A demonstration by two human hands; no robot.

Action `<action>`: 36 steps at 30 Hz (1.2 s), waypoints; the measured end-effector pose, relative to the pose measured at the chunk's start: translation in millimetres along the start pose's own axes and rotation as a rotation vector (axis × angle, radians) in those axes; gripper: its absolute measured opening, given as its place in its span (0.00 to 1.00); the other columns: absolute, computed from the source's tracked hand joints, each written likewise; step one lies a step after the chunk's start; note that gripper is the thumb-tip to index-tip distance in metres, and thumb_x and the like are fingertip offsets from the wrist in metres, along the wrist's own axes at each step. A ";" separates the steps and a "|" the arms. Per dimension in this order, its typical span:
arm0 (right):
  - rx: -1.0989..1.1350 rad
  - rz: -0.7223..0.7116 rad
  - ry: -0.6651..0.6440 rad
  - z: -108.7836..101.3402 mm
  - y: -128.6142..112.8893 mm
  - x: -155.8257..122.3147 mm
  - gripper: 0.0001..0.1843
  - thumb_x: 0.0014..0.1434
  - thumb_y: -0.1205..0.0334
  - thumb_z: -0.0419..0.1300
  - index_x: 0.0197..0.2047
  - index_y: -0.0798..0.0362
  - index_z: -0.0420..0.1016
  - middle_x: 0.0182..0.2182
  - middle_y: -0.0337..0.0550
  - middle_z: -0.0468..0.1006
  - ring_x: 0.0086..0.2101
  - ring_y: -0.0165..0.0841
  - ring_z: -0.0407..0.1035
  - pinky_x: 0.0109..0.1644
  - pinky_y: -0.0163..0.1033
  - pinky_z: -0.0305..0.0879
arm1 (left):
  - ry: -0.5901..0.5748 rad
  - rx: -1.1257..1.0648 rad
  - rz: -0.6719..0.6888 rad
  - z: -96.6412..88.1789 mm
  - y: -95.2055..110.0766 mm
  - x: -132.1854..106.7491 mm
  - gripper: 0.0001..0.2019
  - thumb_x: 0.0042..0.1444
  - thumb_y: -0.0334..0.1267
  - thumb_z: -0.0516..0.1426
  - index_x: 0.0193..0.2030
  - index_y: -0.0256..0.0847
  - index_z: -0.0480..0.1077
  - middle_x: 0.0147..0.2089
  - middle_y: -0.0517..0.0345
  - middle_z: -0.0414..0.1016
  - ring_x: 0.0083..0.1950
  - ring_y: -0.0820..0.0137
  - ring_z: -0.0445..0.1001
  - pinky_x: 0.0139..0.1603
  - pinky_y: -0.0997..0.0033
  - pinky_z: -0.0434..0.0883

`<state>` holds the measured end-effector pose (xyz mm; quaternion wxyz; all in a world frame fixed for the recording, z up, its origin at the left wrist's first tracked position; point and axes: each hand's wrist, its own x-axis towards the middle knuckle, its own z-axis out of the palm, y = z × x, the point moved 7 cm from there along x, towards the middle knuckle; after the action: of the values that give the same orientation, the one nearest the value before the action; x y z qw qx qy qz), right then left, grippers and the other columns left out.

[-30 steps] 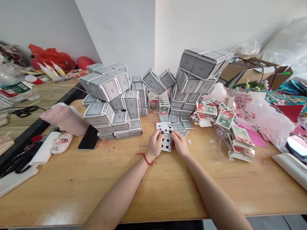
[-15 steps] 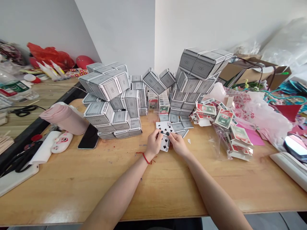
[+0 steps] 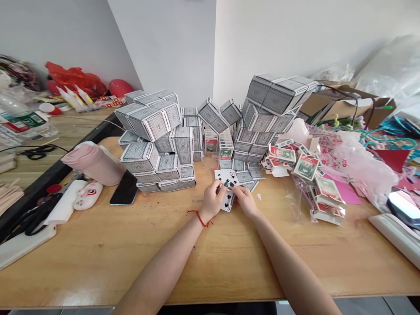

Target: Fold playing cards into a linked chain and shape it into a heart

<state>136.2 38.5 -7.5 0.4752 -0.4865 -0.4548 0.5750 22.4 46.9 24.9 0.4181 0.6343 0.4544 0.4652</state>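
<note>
My left hand, with a red string bracelet at the wrist, and my right hand meet in the middle of the table. Their thumbs come close together over white playing cards with black spades, and the fingers of both pinch a card edge there. Below the thumbs shows a card corner marked 6. Whether the held card is separate from those under it, I cannot tell. Just beyond my right hand lie several grey-backed cards, face down.
Stacked blocks covered in grey card backs stand left and right, with V-shaped pieces between. Opened card boxes and plastic bags lie right. A phone, pink tumbler and scissors are at left.
My thumbs have shifted slightly over the card and my left fingers have turned a little. The whole view has moved slightly; the stacks and boxes stay as they were.
</note>
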 end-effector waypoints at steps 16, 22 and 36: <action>-0.045 0.192 -0.258 11.0 16.3 -3.8 0.25 0.51 0.40 0.51 0.25 0.57 0.67 0.18 0.41 0.72 0.16 0.30 0.67 0.19 0.34 0.66 | -0.023 0.088 0.023 -0.4 -2.0 -0.9 0.14 0.56 0.43 0.48 0.23 0.39 0.58 0.21 0.63 0.57 0.24 0.75 0.56 0.25 0.76 0.53; -0.225 0.088 -0.288 8.5 7.8 -4.7 0.24 0.54 0.41 0.47 0.28 0.56 0.66 0.18 0.39 0.72 0.17 0.32 0.69 0.20 0.34 0.65 | -0.032 0.125 0.003 0.6 -7.6 1.4 0.14 0.56 0.43 0.48 0.23 0.38 0.60 0.20 0.63 0.58 0.23 0.76 0.56 0.25 0.76 0.54; -0.251 0.028 -0.244 8.1 3.9 -2.5 0.21 0.54 0.44 0.49 0.28 0.55 0.68 0.21 0.38 0.71 0.21 0.33 0.70 0.25 0.38 0.69 | -0.073 0.199 0.065 -3.5 -3.4 6.6 0.11 0.54 0.40 0.49 0.24 0.38 0.62 0.22 0.61 0.64 0.25 0.75 0.61 0.27 0.76 0.58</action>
<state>128.0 35.0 -10.1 0.3439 -0.4751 -0.5704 0.5751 19.4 54.5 23.8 0.3541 0.7035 0.4619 0.4078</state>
